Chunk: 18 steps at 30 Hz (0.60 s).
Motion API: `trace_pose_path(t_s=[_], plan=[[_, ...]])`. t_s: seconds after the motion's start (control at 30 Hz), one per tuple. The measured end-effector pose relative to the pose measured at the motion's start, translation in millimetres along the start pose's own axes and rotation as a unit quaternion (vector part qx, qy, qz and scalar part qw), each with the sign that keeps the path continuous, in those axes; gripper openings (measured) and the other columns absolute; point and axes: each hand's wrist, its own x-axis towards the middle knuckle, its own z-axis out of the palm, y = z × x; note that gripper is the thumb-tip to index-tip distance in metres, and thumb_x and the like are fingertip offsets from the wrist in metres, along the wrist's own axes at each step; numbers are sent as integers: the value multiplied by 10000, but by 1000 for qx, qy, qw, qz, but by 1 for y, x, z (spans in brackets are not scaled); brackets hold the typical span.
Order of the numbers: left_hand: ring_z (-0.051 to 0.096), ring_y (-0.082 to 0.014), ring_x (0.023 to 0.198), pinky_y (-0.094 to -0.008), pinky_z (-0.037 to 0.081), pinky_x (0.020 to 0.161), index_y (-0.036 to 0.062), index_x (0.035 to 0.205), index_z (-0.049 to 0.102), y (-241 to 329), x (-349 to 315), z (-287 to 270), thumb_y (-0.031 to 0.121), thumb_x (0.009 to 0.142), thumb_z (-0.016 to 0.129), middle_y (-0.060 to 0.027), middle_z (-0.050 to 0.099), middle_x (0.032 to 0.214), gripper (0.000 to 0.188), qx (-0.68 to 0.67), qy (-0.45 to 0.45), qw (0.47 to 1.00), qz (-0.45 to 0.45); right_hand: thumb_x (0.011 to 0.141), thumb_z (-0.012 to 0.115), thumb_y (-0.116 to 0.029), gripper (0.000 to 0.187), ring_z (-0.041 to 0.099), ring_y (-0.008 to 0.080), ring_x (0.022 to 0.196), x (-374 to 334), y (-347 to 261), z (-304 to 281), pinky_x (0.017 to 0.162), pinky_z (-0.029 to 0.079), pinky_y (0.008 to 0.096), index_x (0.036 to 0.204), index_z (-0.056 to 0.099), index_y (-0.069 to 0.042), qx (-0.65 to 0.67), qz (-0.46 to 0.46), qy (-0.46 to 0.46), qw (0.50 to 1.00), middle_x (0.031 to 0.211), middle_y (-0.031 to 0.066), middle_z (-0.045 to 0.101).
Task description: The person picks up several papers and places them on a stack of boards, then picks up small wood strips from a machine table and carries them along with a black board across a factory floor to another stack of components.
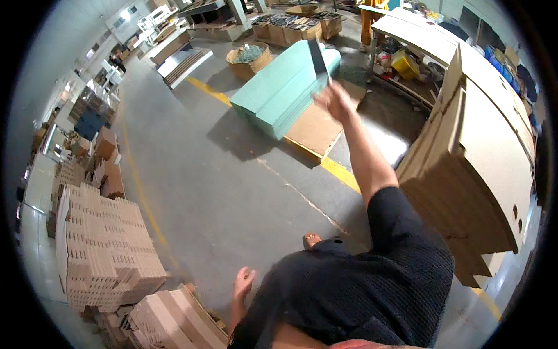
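My right arm reaches forward over the floor. In my right hand (335, 101), slightly blurred, is a long, flat, dark strip (318, 62) that points up and away; its exact kind I cannot make out. Behind the strip lies a stack of pale green sheets (279, 87), apart from my hand as far as I can see. A brown cardboard sheet (317, 127) lies beside that stack. Low at my left side hangs my left hand (244, 282), its fingers loosely bent and apart, with nothing visible in them. The nearest things to it are bundled brown cardboard pieces (174, 320).
Tall brown boards (465, 168) stand close on my right. Stacked cardboard pieces (110, 244) rise at the left. Farther off are a round bin (249, 59) of green scraps, a white-topped table (418, 35), and a person in orange trousers (367, 26). Yellow lines mark the grey floor (197, 192).
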Motion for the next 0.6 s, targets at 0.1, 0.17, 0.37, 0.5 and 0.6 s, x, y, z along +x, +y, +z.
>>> trace_pose_path(t_s=[0.1, 0.17, 0.37, 0.5, 0.6], plan=[[687, -232, 948, -355, 542, 823, -7, 1326, 568, 2, 44, -28, 334, 936, 720, -164, 710, 1106, 540, -124, 37, 990, -60, 949, 735, -292, 801, 639, 317, 1149, 106, -54, 116, 943, 550, 438, 1531, 272, 4, -14, -205, 74, 976, 1401, 215, 509], [643, -192, 790, -337, 517, 674, -2, 1215, 628, -5, 82, -43, 330, 944, 707, -118, 691, 944, 436, -104, 54, 992, -44, 977, 698, -288, 800, 637, 329, 1192, 156, -63, 149, 958, 563, 418, 1537, 211, 10, -117, -279, 47, 952, 1435, 236, 479], [580, -146, 697, -321, 467, 578, 11, 1101, 653, -56, 226, -113, 318, 962, 679, -58, 638, 820, 338, -56, 36, 998, -4, 952, 739, -315, 548, 666, 192, 1051, 278, 46, 158, 834, 554, 306, 1343, 557, 23, -379, -227, 119, 889, 1156, 138, 684], [563, -136, 683, -319, 454, 569, 16, 1067, 653, -18, 375, -218, 313, 971, 665, -40, 618, 793, 313, -1, -21, 998, 52, 954, 685, -396, 386, 640, 202, 801, 302, 215, -47, 726, 523, 386, 1038, 670, -19, -742, -156, 189, 624, 883, 111, 694], [550, -128, 673, -318, 445, 562, 19, 1042, 653, 7, 488, -318, 310, 978, 654, -26, 602, 772, 297, -3, -23, 995, 93, 862, 701, -541, 512, 672, 298, 793, 195, 383, -105, 717, 519, 467, 917, 736, -34, -805, 45, 159, 569, 824, 177, 700]])
